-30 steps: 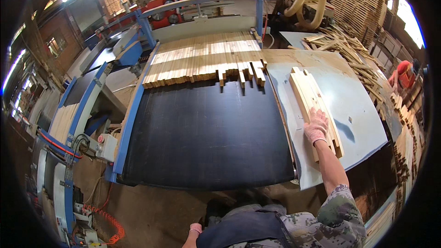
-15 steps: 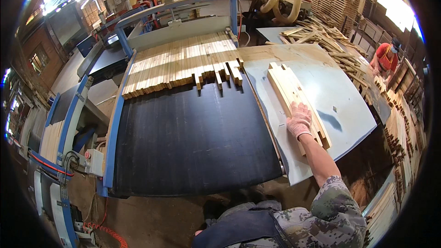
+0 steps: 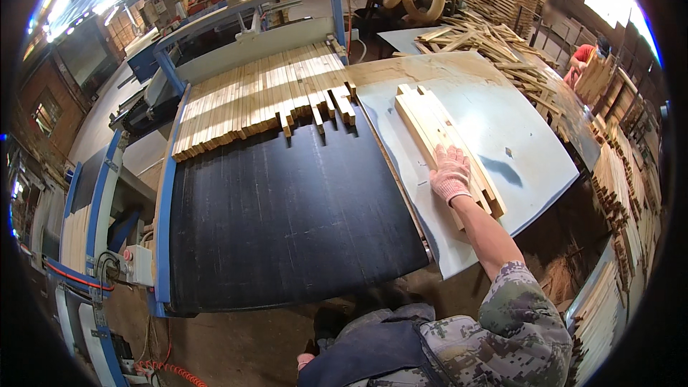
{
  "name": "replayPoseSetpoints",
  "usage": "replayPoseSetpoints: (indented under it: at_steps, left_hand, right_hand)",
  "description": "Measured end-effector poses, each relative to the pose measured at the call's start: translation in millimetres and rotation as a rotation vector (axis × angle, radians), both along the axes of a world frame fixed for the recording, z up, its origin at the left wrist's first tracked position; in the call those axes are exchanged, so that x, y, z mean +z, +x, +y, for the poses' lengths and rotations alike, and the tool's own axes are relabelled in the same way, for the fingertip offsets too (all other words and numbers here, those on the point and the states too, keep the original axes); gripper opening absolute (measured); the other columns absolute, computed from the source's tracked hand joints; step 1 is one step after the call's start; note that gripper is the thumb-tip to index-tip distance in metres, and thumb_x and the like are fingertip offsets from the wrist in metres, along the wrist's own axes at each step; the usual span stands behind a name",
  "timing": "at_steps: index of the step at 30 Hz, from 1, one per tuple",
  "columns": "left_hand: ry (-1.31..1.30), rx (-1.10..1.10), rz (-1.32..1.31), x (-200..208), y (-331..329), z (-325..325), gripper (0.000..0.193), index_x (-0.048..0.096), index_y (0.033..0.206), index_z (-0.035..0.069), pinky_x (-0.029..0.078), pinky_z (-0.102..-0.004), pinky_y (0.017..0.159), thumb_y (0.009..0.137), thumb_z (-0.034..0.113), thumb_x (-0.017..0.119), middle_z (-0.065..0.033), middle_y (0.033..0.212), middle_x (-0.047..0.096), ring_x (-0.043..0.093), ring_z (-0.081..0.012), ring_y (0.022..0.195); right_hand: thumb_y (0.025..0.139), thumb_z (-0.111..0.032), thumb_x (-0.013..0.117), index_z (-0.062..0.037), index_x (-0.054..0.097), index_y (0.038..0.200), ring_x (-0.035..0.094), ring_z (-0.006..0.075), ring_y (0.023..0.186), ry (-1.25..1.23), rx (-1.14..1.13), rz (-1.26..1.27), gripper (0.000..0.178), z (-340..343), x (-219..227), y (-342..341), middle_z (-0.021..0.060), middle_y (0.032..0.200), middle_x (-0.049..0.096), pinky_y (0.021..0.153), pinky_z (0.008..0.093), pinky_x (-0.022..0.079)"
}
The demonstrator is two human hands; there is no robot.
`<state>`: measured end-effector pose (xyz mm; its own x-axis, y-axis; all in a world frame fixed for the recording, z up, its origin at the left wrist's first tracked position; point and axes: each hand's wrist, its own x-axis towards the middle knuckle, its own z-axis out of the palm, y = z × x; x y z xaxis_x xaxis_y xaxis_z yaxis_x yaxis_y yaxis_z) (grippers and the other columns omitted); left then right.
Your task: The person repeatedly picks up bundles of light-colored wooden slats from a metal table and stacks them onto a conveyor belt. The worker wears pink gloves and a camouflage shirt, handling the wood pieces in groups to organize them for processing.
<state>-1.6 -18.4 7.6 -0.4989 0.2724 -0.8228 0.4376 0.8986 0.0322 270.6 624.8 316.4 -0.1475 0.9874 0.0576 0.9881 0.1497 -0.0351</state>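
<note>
My right hand (image 3: 451,172), in a pale pink knit glove, lies flat with fingers spread on a small stack of wooden strips (image 3: 423,118). The strips rest lengthwise on a light grey sheet-topped table (image 3: 537,150), right of a black conveyor belt (image 3: 287,222). A row of wooden strips (image 3: 251,93) lies side by side at the belt's far end; several near its right stick out toward me. Only a bit of my left hand (image 3: 307,358), also gloved, shows low beside my dark apron; its fingers are mostly hidden.
A blue frame (image 3: 337,14) spans the belt's far end. At left stands a control box with a red button (image 3: 136,261). Loose wood offcuts (image 3: 494,50) pile behind the table. A person in red (image 3: 584,64) is at far right, near stacked strips (image 3: 623,193).
The whole view has shifted slightly, moving the scene left and up. My right hand stays on the strips. A bit more of my left glove shows. Light boards now appear before the far person.
</note>
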Motion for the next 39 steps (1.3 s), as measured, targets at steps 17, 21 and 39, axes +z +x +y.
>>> replayPoseSetpoints:
  at_steps: [17,21,39]
  left_hand:
    - [1.175,0.45,-0.921,295,5,185,0.055,0.075,0.123,-0.012,0.055,-0.0456,0.113,0.105,0.039,0.066,-0.0249,0.125,0.077,0.074,-0.0337,0.119]
    - [1.182,0.329,-0.985,296,27,227,0.068,0.075,0.123,-0.011,0.055,-0.0447,0.112,0.103,0.054,0.066,-0.0236,0.123,0.077,0.074,-0.0328,0.118]
    - [1.116,0.204,-0.96,318,109,422,0.084,0.028,0.169,-0.002,0.034,-0.0413,0.128,0.102,0.022,0.073,-0.0237,0.168,0.045,0.043,-0.032,0.157]
  right_hand:
    - [0.096,-0.033,0.067,-0.0138,0.043,0.165,0.034,0.0386,0.159,0.024,0.008,0.032,0.075,0,0,1,0.0225,0.169,0.041,0.13,0.0528,0.026]
    - [0.098,-0.034,0.067,-0.0133,0.043,0.165,0.035,0.038,0.158,0.026,0.022,0.038,0.074,1,1,5,0.0228,0.168,0.042,0.13,0.0529,0.026]
    - [0.102,-0.054,0.063,-0.0065,0.046,0.162,0.052,0.0392,0.146,-0.074,-0.099,0.539,0.078,92,6,110,0.0224,0.158,0.056,0.122,0.0465,0.041]
